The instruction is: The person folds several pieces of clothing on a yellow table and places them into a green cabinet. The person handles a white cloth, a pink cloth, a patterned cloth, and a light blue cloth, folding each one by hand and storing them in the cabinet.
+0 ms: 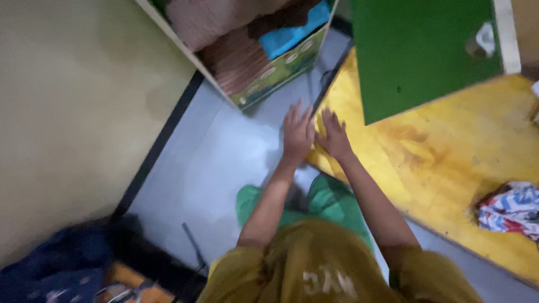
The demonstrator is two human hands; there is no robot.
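— So where are your hands right now?

— Both are stretched out in front of me. My left hand (297, 133) is flat, fingers spread, palm down at the corner of the yellow wooden board (449, 163) where it meets the pale grey tiled floor (224, 163). My right hand (335, 136) lies just beside it, also open and flat, resting on the board's edge. Neither has hold of anything.

— How far along does it look?

— Early, I'd judge. The board lies flat on the floor, one corner under my hands, and nothing shows it lifted or shifted. A green panel (421, 50) stands over its far part, and a crumpled red, white and blue patterned cloth (511, 207) lies on it to my right.

— And nearby?

— An open cardboard box with green printed sides (275, 70), holding brown and blue things, stands just beyond my fingers.
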